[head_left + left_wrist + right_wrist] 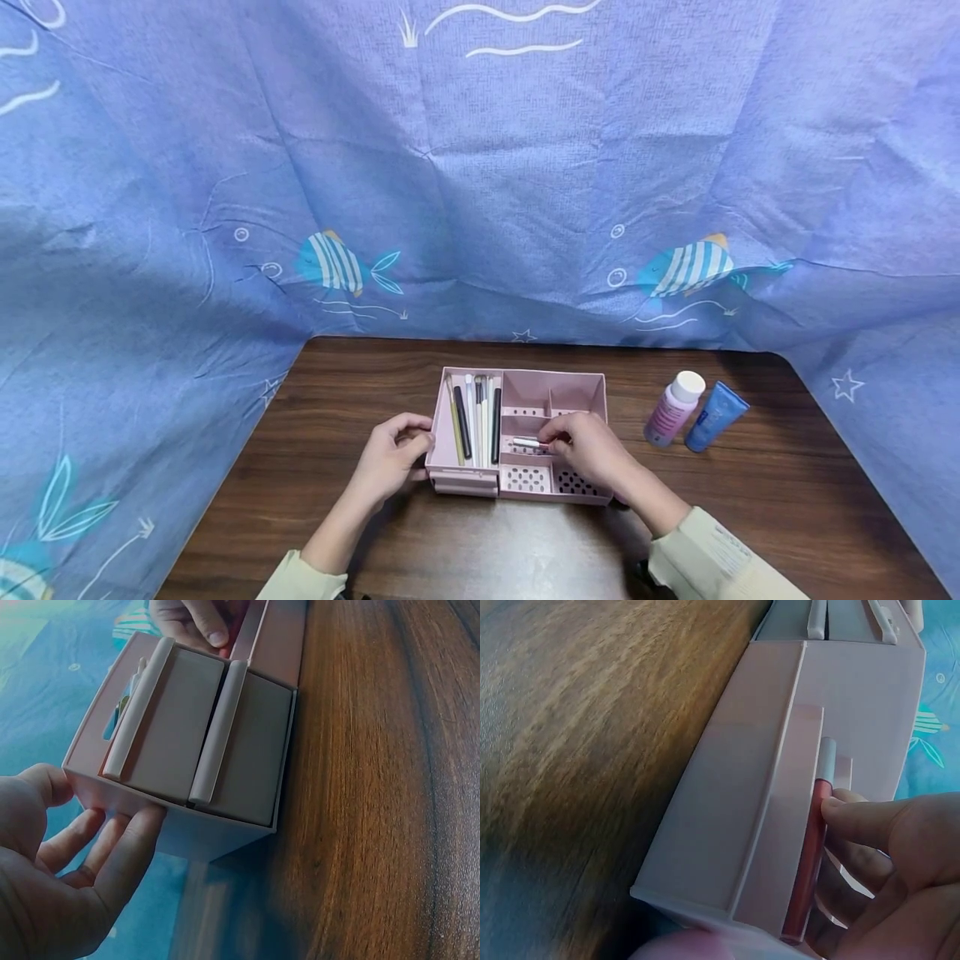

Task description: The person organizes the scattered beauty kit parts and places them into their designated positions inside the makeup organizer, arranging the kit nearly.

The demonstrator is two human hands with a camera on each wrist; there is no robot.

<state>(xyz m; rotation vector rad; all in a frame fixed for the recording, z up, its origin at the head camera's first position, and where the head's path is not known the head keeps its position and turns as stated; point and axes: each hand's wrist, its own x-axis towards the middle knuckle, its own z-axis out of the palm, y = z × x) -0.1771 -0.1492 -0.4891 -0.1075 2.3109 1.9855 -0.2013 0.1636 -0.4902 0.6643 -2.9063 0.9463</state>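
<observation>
A pink desktop organizer (551, 501) stands on the table, with brushes and pencils (482, 421) in its long left compartment. My left hand (392, 457) rests its fingertips against the organizer's outer left wall; in the left wrist view, fingers (131, 851) touch that side panel beside two front drawers (251, 746). Over the middle compartments, my right hand (588, 446) pinches a slim red tube (807, 859) with a pale cap (827, 759), like a lip gloss. In the head view its cap points left, and the hand covers much of the tube.
Right of the organizer stand a pink bottle with a white cap (674, 408) and a blue squeeze tube (716, 417). Perforated compartments (527, 478) fill the organizer's right part. A blue fish-print cloth (480, 208) hangs behind the brown wooden table (360, 375).
</observation>
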